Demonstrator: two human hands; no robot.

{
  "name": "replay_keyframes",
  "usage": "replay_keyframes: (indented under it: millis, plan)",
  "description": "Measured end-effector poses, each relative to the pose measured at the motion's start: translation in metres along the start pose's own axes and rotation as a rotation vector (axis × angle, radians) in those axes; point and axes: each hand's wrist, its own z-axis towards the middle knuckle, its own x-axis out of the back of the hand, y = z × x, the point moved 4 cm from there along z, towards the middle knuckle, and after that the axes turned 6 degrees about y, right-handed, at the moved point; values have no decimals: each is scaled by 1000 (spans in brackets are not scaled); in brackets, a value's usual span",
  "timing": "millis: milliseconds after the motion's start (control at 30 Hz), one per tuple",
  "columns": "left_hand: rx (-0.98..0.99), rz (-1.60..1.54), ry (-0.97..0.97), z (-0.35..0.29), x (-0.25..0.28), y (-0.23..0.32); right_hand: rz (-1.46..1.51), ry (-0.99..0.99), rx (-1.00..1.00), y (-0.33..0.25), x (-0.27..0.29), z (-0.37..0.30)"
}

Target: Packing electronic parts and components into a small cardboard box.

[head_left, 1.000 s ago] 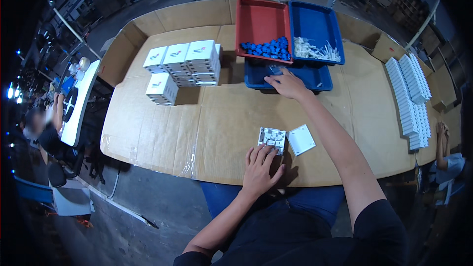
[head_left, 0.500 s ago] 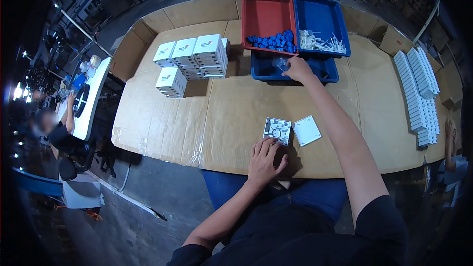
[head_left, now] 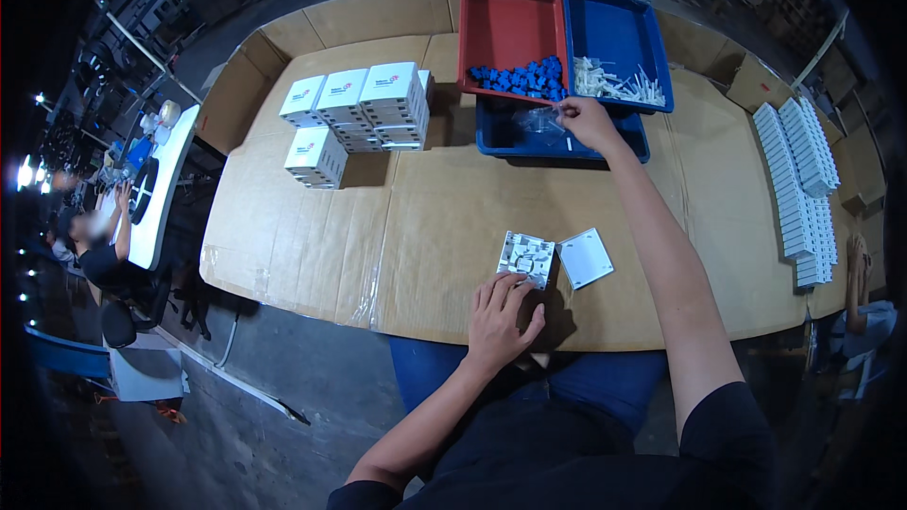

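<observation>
Near the front edge of the cardboard-covered table (head_left: 444,227), approx. centre, sits an open white square unit (head_left: 504,250) w/ grey-white parts (head_left: 529,257) inside, too small to ID. L hand (head_left: 499,326) rests at its near edge: fingers extended, slightly spread, tips touching the rim, nothing gripped AFAICT. Flat white cover (head_left: 586,259) lies just beside the unit, on the R.

Farther out, R hand (head_left: 590,125) is over the lower blue tray (head_left: 619,146), fingertips bunched at the edge of some crumpled clear plastic (head_left: 537,121); can't tell if it's actually pinched.

Best technique, IMO: L tips light but steady so the unit doesn't slide, w/o pressing on loose parts. R: take the plastic by one edge, thumb + index, check only 1 pc comes away, & draw it toward self, b/c the red tray (head_left: 510,24) & upper blue tray (head_left: 609,33) overhang the lower one's far side & could snag it. Watch the cover too, as the R forearm (head_left: 661,246) passes close by.

Red tray has blue pcs (head_left: 529,80) at its near end; upper blue tray, white sticks (head_left: 619,85). L of trays: stacked white boxes (head_left: 354,104). Far R: stacked rows of white pcs (head_left: 794,189). Beyond the table's L edge, a co-worker (head_left: 104,255) is at a white side table (head_left: 165,198), details blurry.
</observation>
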Motion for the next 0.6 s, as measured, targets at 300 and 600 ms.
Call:
replay_keyframes:
  millis: [300, 600]
  plan:
    - [287, -329, 163, 9, 10, -21, 723, -83, -287, -25, 24, -76]
    - [158, -521, 184, 79, -5, 41, 931, 6, -433, -73, 24, -215]
